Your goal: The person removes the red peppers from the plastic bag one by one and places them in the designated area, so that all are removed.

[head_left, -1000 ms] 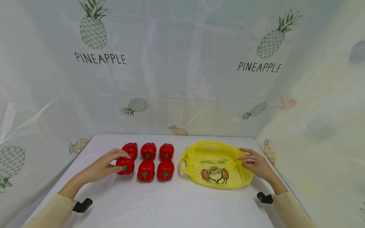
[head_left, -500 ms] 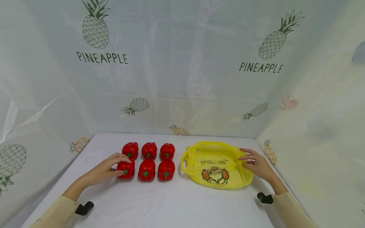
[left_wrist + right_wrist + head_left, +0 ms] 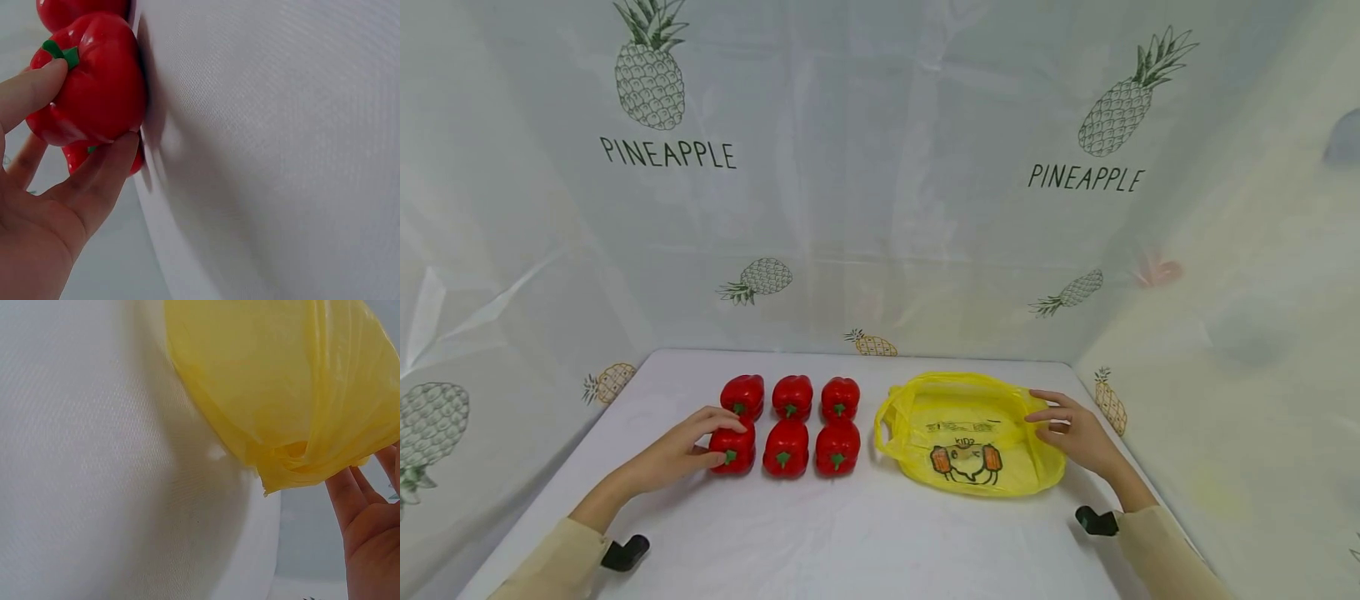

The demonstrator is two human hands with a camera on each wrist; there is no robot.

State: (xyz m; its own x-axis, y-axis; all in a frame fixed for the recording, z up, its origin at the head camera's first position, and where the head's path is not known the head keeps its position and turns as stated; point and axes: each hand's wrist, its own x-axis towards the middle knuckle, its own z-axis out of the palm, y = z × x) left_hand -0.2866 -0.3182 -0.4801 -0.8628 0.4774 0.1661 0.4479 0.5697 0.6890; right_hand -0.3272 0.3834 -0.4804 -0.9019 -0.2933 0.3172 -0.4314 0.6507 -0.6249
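Note:
My left hand (image 3: pixel 677 450) grips a red bell pepper (image 3: pixel 739 450) at the near left of a group of red peppers. In the left wrist view its thumb lies by the green stem (image 3: pixel 62 55), with the fingers round the pepper's (image 3: pixel 103 87) other side. That pepper sits on the table beside another near-row pepper (image 3: pixel 786 450). My right hand (image 3: pixel 1081 433) touches the right edge of a yellow plastic bag (image 3: pixel 925 467), its fingers spread and only gently bent. The right wrist view shows the bag (image 3: pixel 250 375) hiding part of those fingers.
More red peppers (image 3: pixel 792 396) stand in a back row and a front row, close together. A white-covered table (image 3: pixel 850 542) lies under everything. Pineapple-print sheeting (image 3: pixel 880 208) hangs behind and along both sides.
The left hand has lowered the bell pepper slightly toward me, uncovering more of the pepper behind it; over the last half second it barely moves. The right hand and bag stay put.

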